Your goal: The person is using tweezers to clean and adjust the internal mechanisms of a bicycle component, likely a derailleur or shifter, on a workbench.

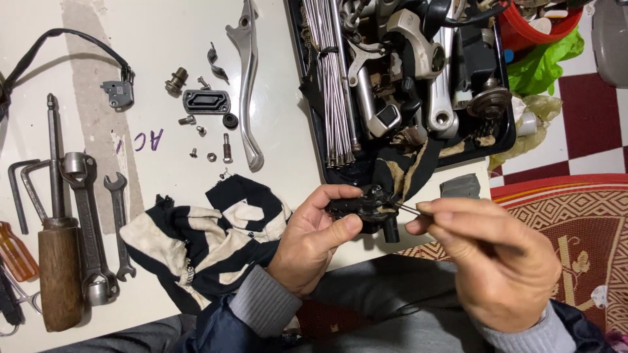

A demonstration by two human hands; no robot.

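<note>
My left hand (pixel 311 236) grips a small black metal cylinder body (pixel 367 212) at the near edge of the white table (pixel 281 98). My right hand (pixel 487 258) pinches a thin dark tool (pixel 407 208) whose tip reaches into the black part. A striped black-and-cream rag (pixel 209 238) lies just left of my left hand. Further up the table sit a silver lever (pixel 247 85), a black rectangular cover (pixel 207 101) and several small screws and nuts (pixel 210 155).
A black tray (pixel 313 85) crammed with metal spokes, cranks and parts fills the top right. At the left lie a wooden-handled screwdriver (pixel 57 261), spanners (pixel 91 222), hex keys (pixel 23 186) and a grey switch with black cable (pixel 118 91). A red patterned mat (pixel 582 222) lies on the floor.
</note>
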